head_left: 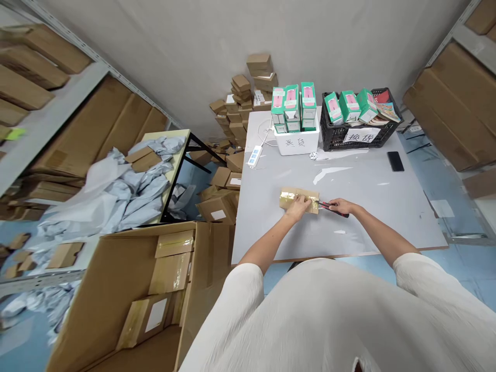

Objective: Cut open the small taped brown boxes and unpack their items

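A small cardboard box (287, 197) wrapped in shiny tape lies on the grey table near its front edge. My left hand (298, 207) grips it from above, fingers bent over its taped top. Just to the right, my right hand (342, 206) is closed around a hand tool with black and red handles (332, 208); it looks like pliers or scissors, but the kind is not clear. The tool's metal tip touches the right end of the box, and its exact contact is too small to make out.
Behind stand a white bin (296, 143) and a black crate (360, 135) holding green-and-pink boxes. A power strip (254, 156) and a phone (395, 161) lie on the table (267, 232). At lower left, a large open carton (127, 263) contains taped boxes.
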`<state>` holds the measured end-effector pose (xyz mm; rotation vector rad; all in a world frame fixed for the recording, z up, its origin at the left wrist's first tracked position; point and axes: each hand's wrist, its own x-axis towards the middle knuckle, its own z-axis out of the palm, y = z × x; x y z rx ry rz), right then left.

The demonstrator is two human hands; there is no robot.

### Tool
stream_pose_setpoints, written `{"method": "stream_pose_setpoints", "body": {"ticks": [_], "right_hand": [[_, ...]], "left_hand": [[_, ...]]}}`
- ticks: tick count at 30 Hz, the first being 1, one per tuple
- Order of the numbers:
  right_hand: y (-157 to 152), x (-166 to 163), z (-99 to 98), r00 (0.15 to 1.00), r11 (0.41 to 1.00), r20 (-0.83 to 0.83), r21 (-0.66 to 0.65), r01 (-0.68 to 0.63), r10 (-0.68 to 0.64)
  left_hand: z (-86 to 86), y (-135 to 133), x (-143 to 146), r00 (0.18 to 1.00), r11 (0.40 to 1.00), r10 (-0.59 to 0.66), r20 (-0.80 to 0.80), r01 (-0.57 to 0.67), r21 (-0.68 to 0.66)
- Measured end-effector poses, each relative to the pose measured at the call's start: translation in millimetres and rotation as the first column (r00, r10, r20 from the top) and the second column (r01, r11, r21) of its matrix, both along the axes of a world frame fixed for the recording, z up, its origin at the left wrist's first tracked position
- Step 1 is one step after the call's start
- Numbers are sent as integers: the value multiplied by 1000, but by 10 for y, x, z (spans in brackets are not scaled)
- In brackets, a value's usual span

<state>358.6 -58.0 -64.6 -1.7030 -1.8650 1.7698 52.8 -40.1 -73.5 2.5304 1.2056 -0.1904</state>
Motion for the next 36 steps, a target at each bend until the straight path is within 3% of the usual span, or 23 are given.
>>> {"method": "stream_pose_setpoints", "body": {"ticks": [6, 13, 17, 28, 36], "right_hand": [[-119, -26, -80, 998, 1000, -60, -16, 21, -22], [-193, -71, -85, 999, 998, -44, 63, 28, -25], [-359, -20, -47, 999, 1000, -35, 25, -7, 8], [-326, 146, 70, 970, 962, -16, 124, 245, -244], [-327, 116, 261, 951, 933, -32, 186, 308, -308]], "left_hand": [[23, -16, -2, 998, 998, -55, 9, 55, 24], [93, -19, -1, 994, 992, -111, -17, 112, 58], [130, 21, 13, 997, 997, -73, -8, 73, 33], [218, -136, 134, 984, 989, 145, 102, -146, 1], [297, 101, 194, 959, 965, 247, 138, -256, 51]]}}
